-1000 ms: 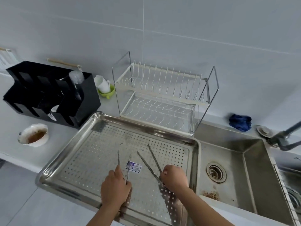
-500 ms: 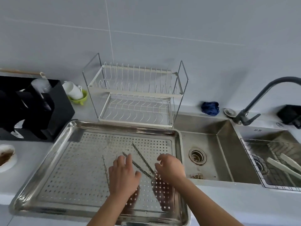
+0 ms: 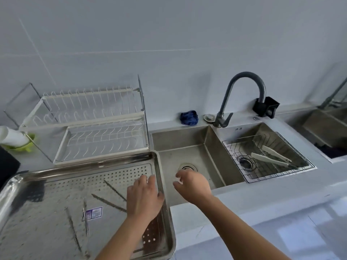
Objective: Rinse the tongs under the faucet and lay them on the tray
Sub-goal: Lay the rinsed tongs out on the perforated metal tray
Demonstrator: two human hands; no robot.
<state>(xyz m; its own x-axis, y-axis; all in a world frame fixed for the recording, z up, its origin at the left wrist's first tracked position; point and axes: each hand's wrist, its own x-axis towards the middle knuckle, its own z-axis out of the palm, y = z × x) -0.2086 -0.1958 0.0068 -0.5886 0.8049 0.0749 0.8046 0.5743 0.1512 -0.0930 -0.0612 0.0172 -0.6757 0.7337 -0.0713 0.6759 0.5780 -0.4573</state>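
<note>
Two thin metal tongs lie on the perforated steel tray (image 3: 28, 186): one pair (image 3: 109, 197) near the tray's middle, the other (image 3: 75, 229) further left by a purple sticker. My left hand (image 3: 143, 198) hovers over the tray's right part with fingers straight, holding nothing. My right hand (image 3: 191, 185) is over the left sink basin (image 3: 189, 141), fingers loosely curled and empty. White tongs (image 3: 270, 158) lie in a wire basket (image 3: 242, 175) in the right basin. The grey faucet (image 3: 242, 91) arches above that basin.
A white dish rack (image 3: 90, 126) stands behind the tray. A blue cloth (image 3: 189, 118) and a sink plug (image 3: 208, 117) sit by the faucet base. A black holder (image 3: 266, 106) is on the ledge at right. White cups in a green dish (image 3: 16, 140) stand at far left.
Both hands let go of the metal tongs, which now lie on the tray. The hands moved right, the right one out over the sink. The view swung right.
</note>
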